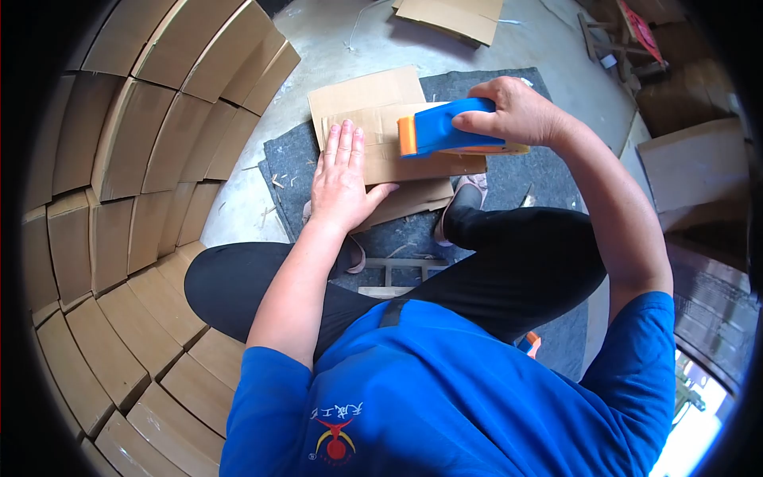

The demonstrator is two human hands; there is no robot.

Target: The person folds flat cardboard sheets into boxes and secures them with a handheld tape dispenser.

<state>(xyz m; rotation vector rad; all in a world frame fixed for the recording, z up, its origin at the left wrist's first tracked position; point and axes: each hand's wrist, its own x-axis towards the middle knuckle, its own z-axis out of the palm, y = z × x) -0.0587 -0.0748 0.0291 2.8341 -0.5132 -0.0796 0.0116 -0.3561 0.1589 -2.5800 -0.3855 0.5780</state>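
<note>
A brown cardboard box lies between my feet, with its flaps spread out. My left hand rests flat on its top, fingers stretched forward and thumb out to the side. In my right hand is a blue and orange tape dispenser, gripped from above. Its orange front end is right at the box's top, to the right of my left fingers. A strip of tape shows faintly on the cardboard beside it.
Stacked cardboard boxes form a wall on my left. A dark grey mat lies under the box. Flattened cardboard lies on the floor ahead, and more cardboard stands at the right. Another orange item sits beside my leg.
</note>
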